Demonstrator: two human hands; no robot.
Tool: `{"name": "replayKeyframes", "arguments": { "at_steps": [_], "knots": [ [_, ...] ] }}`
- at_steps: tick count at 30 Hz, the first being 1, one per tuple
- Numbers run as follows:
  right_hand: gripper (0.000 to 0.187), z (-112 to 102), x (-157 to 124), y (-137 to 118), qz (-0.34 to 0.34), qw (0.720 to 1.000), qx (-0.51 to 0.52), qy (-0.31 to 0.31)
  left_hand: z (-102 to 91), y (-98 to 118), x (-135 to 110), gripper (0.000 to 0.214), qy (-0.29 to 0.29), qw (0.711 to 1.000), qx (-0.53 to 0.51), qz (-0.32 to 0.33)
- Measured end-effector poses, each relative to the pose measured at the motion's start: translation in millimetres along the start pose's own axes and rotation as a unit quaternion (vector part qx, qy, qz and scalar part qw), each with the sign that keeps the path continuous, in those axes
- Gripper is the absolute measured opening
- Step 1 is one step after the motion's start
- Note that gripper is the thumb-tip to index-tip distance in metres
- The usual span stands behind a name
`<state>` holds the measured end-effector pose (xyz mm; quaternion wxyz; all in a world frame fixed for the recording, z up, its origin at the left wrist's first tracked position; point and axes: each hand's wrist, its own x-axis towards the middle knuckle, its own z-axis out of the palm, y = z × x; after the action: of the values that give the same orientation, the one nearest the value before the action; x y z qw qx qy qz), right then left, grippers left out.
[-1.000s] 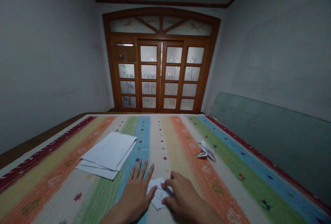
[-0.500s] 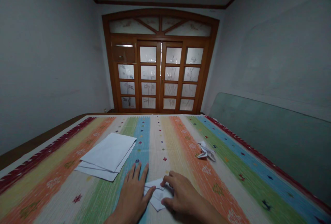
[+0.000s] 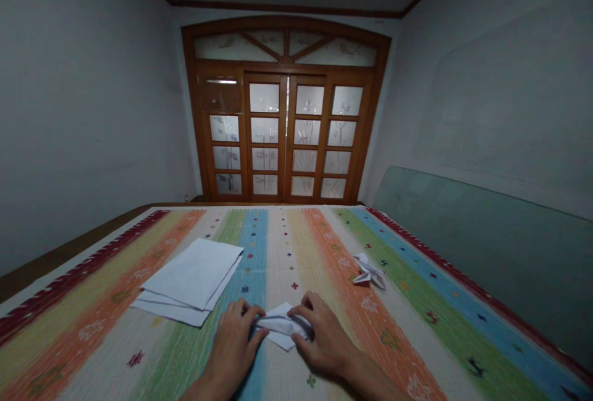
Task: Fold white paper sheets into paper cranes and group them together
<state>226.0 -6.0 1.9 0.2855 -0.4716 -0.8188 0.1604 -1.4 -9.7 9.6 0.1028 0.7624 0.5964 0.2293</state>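
A small folded piece of white paper (image 3: 280,325) lies on the striped tablecloth near the front, between my hands. My left hand (image 3: 237,336) pinches its left edge, thumb at the near side and fingers curled over the far side. My right hand (image 3: 319,336) grips the right side of the paper between thumb and bent index finger. The paper has several creases and a raised flap along its middle. Its outer ends are partly hidden under my fingers.
A stack of white paper sheets (image 3: 194,274) lies to the left. A folded white paper figure (image 3: 369,272) sits to the right. The striped tablecloth (image 3: 407,339) covers the table. A pale green panel (image 3: 486,240) stands along the right, and wooden glazed doors (image 3: 287,135) stand beyond.
My left hand went from lying flat with fingers stretched to pinching the paper's left edge. The paper has moved slightly away from me, and its middle flap now stands up more.
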Motion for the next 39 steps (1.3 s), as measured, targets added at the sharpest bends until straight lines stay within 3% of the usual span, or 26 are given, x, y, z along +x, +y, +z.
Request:
{"name": "replayKeyframes", "arguments": {
  "at_steps": [16, 24, 31, 35, 39],
  "knots": [
    [0.045, -1, -3, 0, -0.031, 0.998, 0.042, 0.032, -2.3, -6, 6, 0.01, 0.006, 0.978, -0.204, 0.037],
    [0.073, 6, -3, 9, -0.066, 0.995, 0.045, 0.064, -7.9, 5, 3, 0.014, -0.026, 0.963, -0.264, 0.053],
    [0.085, 12, -6, 17, -0.106, 0.988, 0.024, 0.105, -5.5, 5, -2, 0.015, 0.035, 0.96, -0.259, 0.103],
    [0.088, 14, -6, 18, -0.118, 0.984, 0.016, 0.132, 1.5, -1, -4, 0.011, 0.108, 0.954, -0.251, 0.126],
    [0.082, 11, -5, 14, -0.129, 0.982, 0.01, 0.139, 2.8, -5, -6, 0.013, 0.136, 0.953, -0.218, 0.161]
  ]
}}
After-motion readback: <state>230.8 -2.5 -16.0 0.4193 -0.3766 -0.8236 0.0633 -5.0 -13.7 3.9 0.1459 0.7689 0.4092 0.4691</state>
